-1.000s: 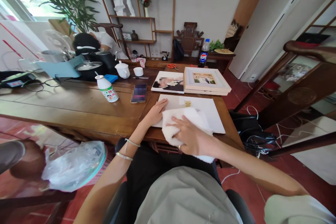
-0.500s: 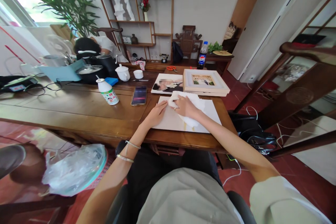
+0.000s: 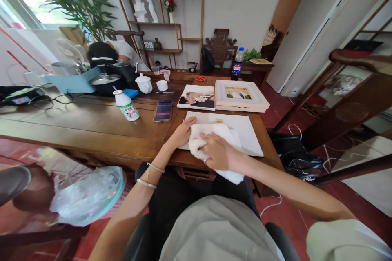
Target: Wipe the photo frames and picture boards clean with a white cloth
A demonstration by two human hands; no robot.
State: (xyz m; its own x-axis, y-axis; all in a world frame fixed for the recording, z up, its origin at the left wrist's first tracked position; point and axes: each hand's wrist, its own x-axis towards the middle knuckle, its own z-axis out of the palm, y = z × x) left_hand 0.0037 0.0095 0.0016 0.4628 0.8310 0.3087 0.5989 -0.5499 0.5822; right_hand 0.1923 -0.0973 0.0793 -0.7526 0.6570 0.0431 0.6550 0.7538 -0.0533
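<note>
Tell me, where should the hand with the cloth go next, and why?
Probably away across the board, toward its far edge. The right hand presses the cloth on the board's near left part, the left hand flat on the left edge steadies it, and the far right part lies bare, uncovered by the cloth.

We see a home living room: a long wooden table (image 3: 92,122) with teapot (image 3: 143,83), a shelf (image 3: 162,16) with statues, a carved chair (image 3: 221,49) and a plant (image 3: 82,8).
</note>
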